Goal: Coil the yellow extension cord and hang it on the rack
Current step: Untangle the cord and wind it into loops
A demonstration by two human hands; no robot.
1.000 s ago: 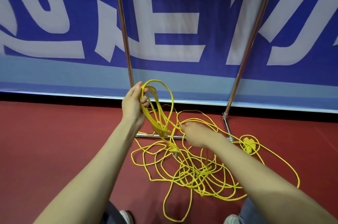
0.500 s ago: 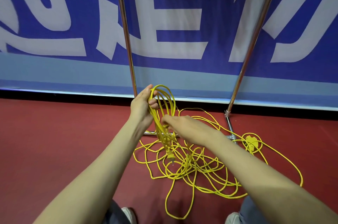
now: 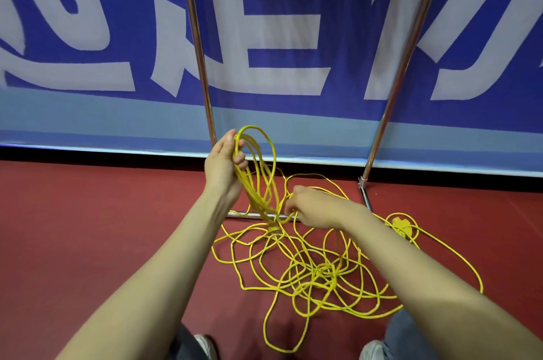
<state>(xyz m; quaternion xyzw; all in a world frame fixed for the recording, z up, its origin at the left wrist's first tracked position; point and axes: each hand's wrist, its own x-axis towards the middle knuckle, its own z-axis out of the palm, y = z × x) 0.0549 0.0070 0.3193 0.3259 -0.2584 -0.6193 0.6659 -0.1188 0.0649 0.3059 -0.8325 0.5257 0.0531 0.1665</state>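
Right hand [image 3: 314, 206] has dropped away from the held loops since the earlier frame, down and to the right. It now sits just in front of the base bar of the rack [image 3: 197, 51], its grip pinching one strand of the yellow extension cord [image 3: 323, 271].

Nearest the viewer, two shoes [image 3: 205, 345] and denim-clad knees stand on the red floor [image 3: 88, 227], well in front of the rack.

Most of the cord lies in a loose tangle of overlapping loops on the floor, in front of the rack and between its two uprights. A yellow socket block [image 3: 401, 226] rests at the tangle's right edge, near the foot of the rack's right upright.

Left hand [image 3: 224, 167], just in front of the rack's left upright, has its grip curled round a bundle of gathered loops. The bundle is long and narrow. Its long axis runs from the rounded top bend, which points upward, down and slightly right to the base bar, where the plug end hangs pointing at the floor.

Behind the rack stands a blue banner [image 3: 264, 36] with large white lettering and a pale lower band.
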